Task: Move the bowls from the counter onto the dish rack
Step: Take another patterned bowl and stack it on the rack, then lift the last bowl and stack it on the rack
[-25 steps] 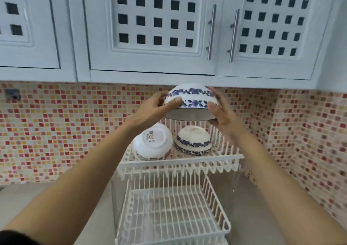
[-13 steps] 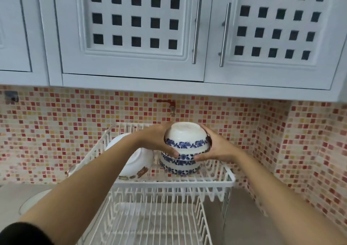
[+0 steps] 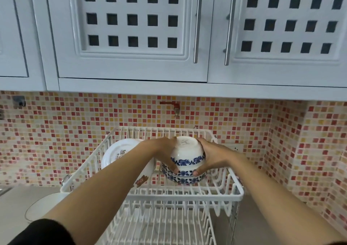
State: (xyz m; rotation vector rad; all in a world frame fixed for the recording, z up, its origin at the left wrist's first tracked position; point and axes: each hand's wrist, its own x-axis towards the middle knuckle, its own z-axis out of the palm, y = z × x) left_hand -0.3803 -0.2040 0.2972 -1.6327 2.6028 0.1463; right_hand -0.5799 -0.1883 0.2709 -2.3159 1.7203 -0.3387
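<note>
I have both hands on an upturned blue-and-white bowl [image 3: 186, 155] at the centre of the frame, foot ring up, and it sits stacked over a second bowl of the same pattern [image 3: 185, 178] on the upper tier of the white wire dish rack [image 3: 232, 195]. My left hand [image 3: 165, 155] cups the bowl's left flank and my right hand [image 3: 213, 157] its right, fingers pressed against the glaze with both thumbs down near the blue floral band, so the bowl is clamped between the two palms. Left of centre, partly behind my left forearm, a white bowl with a printed label on its base [image 3: 120, 154] leans on its side in the same tier. I judge this to be the placing step: the bowl looks nested on its mate, though I cannot tell whether its full weight is resting there. At the lower left of the frame one more white dish with a thin dark rim [image 3: 40, 207] stands on the grey counter [image 3: 13, 203], so the job appears unfinished. The next move calls for easing the pressure evenly on both sides, checking the stack does not rock on the wires, then drawing both hands back clear of the rack's front rail before reaching down-left.
</note>
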